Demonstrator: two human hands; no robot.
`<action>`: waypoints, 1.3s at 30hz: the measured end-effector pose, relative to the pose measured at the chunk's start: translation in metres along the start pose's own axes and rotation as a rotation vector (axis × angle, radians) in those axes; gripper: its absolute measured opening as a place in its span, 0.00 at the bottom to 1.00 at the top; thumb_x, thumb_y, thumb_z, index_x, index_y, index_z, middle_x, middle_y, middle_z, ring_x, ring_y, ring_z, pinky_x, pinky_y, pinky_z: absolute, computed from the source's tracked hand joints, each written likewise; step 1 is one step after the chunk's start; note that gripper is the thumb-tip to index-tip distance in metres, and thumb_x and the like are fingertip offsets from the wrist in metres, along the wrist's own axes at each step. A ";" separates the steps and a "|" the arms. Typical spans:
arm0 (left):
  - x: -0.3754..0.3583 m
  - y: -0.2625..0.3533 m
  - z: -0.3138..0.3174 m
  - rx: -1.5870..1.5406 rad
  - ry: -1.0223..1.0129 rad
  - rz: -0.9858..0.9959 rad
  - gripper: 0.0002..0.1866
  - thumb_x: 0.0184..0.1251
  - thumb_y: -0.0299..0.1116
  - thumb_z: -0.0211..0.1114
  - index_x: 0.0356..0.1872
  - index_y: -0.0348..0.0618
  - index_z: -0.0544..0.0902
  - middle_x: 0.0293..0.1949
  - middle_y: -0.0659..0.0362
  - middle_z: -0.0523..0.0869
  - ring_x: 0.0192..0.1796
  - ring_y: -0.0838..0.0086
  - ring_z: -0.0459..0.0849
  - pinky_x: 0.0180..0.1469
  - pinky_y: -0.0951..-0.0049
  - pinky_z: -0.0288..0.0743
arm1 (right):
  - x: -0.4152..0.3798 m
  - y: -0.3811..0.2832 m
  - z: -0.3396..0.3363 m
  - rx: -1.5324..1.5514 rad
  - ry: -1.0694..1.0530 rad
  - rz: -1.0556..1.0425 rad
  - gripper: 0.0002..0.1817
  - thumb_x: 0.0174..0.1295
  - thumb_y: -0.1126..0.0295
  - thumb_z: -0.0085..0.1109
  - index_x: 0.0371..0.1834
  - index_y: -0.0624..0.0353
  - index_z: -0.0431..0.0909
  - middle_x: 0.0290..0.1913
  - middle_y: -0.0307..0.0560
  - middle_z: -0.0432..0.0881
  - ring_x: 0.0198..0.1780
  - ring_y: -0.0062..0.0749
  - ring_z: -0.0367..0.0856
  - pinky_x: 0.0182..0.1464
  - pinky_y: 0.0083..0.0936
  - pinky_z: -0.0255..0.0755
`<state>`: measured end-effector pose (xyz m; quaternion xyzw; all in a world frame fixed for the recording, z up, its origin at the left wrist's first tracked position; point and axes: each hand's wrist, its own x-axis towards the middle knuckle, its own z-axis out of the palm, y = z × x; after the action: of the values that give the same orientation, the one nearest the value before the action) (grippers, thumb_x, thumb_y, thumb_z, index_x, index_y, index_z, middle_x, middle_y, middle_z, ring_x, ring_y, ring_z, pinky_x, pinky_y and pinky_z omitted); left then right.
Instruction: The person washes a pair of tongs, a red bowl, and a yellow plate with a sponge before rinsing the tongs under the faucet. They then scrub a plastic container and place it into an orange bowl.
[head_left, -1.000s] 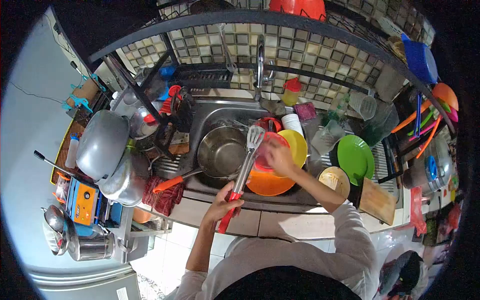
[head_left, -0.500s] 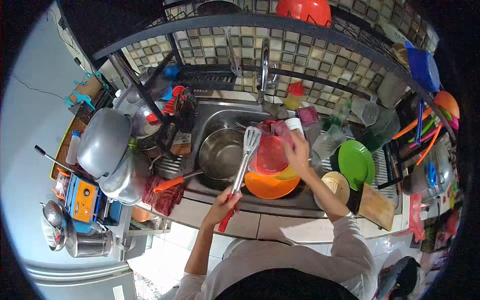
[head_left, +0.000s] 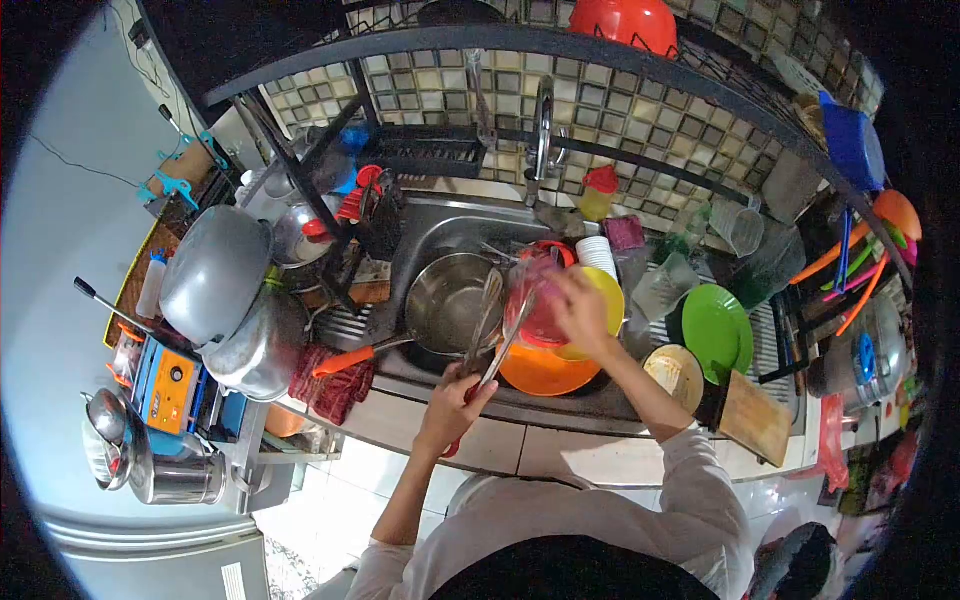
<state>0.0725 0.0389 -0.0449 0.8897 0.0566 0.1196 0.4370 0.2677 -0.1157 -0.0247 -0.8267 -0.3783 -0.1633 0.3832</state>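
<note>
My left hand [head_left: 455,410] is closed around the red handle end of a pair of metal tongs [head_left: 487,320], whose two arms stand apart over the sink. My right hand [head_left: 585,315], blurred by motion, grips a pink scrubbing sponge [head_left: 535,283] right at the tongs' tips. Beneath the hands lie an orange plate [head_left: 545,372], a yellow bowl [head_left: 612,300] and a red container, partly hidden. A steel saucepan [head_left: 445,310] with an orange handle sits to the left in the sink [head_left: 425,225].
Behind the sink stands a faucet [head_left: 543,130], with a second pink sponge [head_left: 625,233] and stacked white cups [head_left: 596,255] nearby. On the right are a green plate [head_left: 717,330] and a wooden board [head_left: 755,418]. Large pots [head_left: 215,270] crowd the left. A black rack [head_left: 480,40] spans above.
The tongs have turned edge-on and their arms now show spread apart. My right hand has moved the sponge slightly left and down to them. The view has shifted a little.
</note>
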 end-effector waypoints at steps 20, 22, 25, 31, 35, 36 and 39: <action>0.018 0.005 -0.002 0.841 0.376 0.022 0.05 0.48 0.31 0.58 0.23 0.42 0.79 0.42 0.59 0.74 0.37 0.62 0.73 0.34 0.63 0.70 | -0.034 -0.009 0.014 -0.274 -0.034 0.024 0.14 0.48 0.64 0.56 0.39 0.51 0.76 0.48 0.51 0.73 0.30 0.42 0.79 0.26 0.36 0.73; 0.019 0.000 0.004 0.853 0.388 0.042 0.05 0.48 0.31 0.58 0.23 0.42 0.79 0.41 0.59 0.74 0.36 0.63 0.73 0.34 0.63 0.70 | -0.047 -0.031 0.024 -0.334 -0.172 -0.039 0.12 0.48 0.64 0.56 0.37 0.52 0.78 0.47 0.52 0.74 0.27 0.42 0.79 0.24 0.38 0.73; 0.018 -0.006 0.005 0.745 0.457 0.124 0.05 0.48 0.30 0.58 0.22 0.41 0.78 0.40 0.59 0.75 0.35 0.62 0.73 0.32 0.63 0.70 | -0.044 -0.028 0.022 -0.249 -0.122 -0.044 0.11 0.48 0.64 0.56 0.34 0.52 0.78 0.46 0.52 0.74 0.26 0.42 0.79 0.23 0.38 0.72; 0.017 -0.005 0.006 0.728 0.530 0.046 0.04 0.48 0.30 0.58 0.22 0.41 0.78 0.38 0.62 0.76 0.34 0.63 0.74 0.31 0.64 0.69 | -0.034 -0.020 0.017 -0.326 -0.125 0.061 0.13 0.48 0.64 0.56 0.38 0.51 0.78 0.46 0.50 0.74 0.29 0.41 0.79 0.27 0.36 0.74; 0.014 -0.021 0.008 0.777 0.500 0.084 0.04 0.47 0.31 0.59 0.22 0.42 0.78 0.37 0.62 0.76 0.33 0.64 0.74 0.31 0.64 0.68 | -0.034 -0.001 0.023 -0.256 -0.160 -0.042 0.17 0.48 0.67 0.56 0.44 0.50 0.77 0.47 0.51 0.73 0.36 0.43 0.79 0.33 0.35 0.75; 0.013 -0.022 0.008 0.768 0.531 0.028 0.04 0.47 0.31 0.59 0.21 0.42 0.79 0.37 0.62 0.76 0.33 0.64 0.74 0.31 0.64 0.68 | -0.025 0.005 0.018 -0.240 -0.112 0.060 0.16 0.48 0.67 0.56 0.43 0.51 0.77 0.48 0.52 0.73 0.36 0.44 0.79 0.33 0.35 0.75; 0.014 -0.010 0.000 0.766 0.453 0.118 0.05 0.47 0.31 0.60 0.23 0.42 0.79 0.37 0.61 0.76 0.33 0.62 0.73 0.30 0.63 0.69 | -0.022 0.018 0.016 -0.245 -0.012 0.061 0.13 0.48 0.66 0.56 0.38 0.53 0.78 0.50 0.53 0.72 0.36 0.46 0.78 0.34 0.37 0.74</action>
<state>0.0866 0.0480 -0.0509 0.9404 0.1402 0.3064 0.0450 0.2665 -0.1222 -0.0565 -0.8794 -0.3325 -0.1916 0.2820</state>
